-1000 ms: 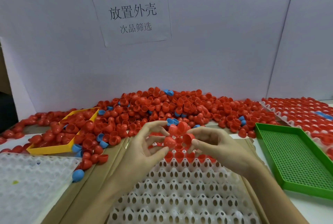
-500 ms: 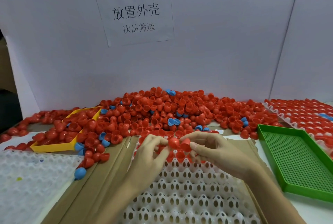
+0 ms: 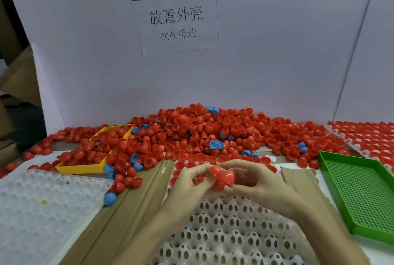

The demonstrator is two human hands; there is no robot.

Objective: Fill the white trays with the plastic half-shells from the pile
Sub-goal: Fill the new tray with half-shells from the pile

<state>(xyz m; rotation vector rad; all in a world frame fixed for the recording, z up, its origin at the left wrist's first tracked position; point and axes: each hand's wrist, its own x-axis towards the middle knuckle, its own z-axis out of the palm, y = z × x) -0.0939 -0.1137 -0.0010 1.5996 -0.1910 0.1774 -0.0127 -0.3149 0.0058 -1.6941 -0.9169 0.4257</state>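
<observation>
Holding red plastic half-shells [image 3: 221, 176] over the white perforated tray [image 3: 234, 232], likely to orient them for its sockets | left hand [image 3: 187, 181] pinching one shell, right hand [image 3: 260, 183] curled round another | far row filled; pile of red half-shells [image 3: 202, 132] behind on the table.

We are looking down at our two hands meeting over the far end of a white tray [image 3: 230, 232]. Our left hand [image 3: 187, 188] and right hand [image 3: 262, 186] are together gripping a small cluster of red half-shells [image 3: 221, 177]. Beyond them, a big pile of red and blue shells [image 3: 202, 134] is lying against a white board carrying a paper sign [image 3: 174, 17]. A yellow tray [image 3: 93, 152] is sitting half buried at left, another white tray [image 3: 38, 211] nearer us, and a green tray [image 3: 362, 190] at right.
</observation>
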